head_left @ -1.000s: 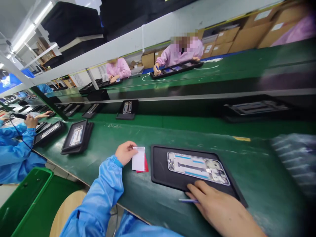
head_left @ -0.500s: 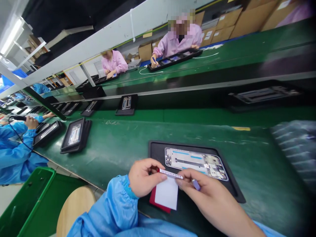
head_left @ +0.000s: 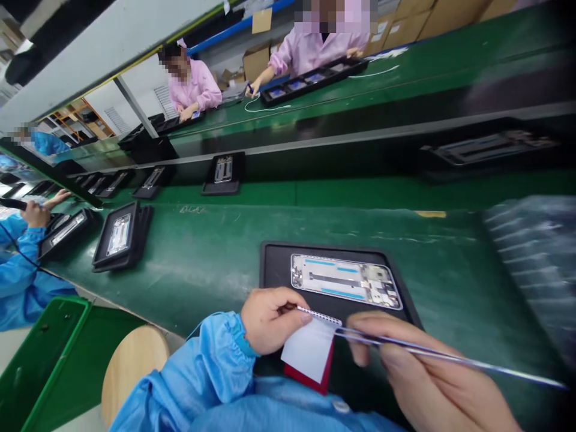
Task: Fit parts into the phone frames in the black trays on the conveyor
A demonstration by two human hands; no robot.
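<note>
Okay, nearest first: your right hand is closed around slim metal tweezers, tips at the right end of a dotted strip; actual contact too fine to tell. Your left hand pinches that strip's left end, thumb against fingers. A white sheet hangs below the strip, with a red sheet behind it, both just in front of your body and near the tray.

Just past your hands, a black tray lies on the green desk, holding a phone frame with blue strips. To your left, a round wooden stool and a green bin stand below desk level. Clear plastic wrap, blurred, sits right.

Further left, stacked trays lie near a blue-sleeved co-worker's hand gripping a black tool. Beyond the desk, another tray carries a frame. Farthest, two people in pink work; the right one is at a long black tray.
</note>
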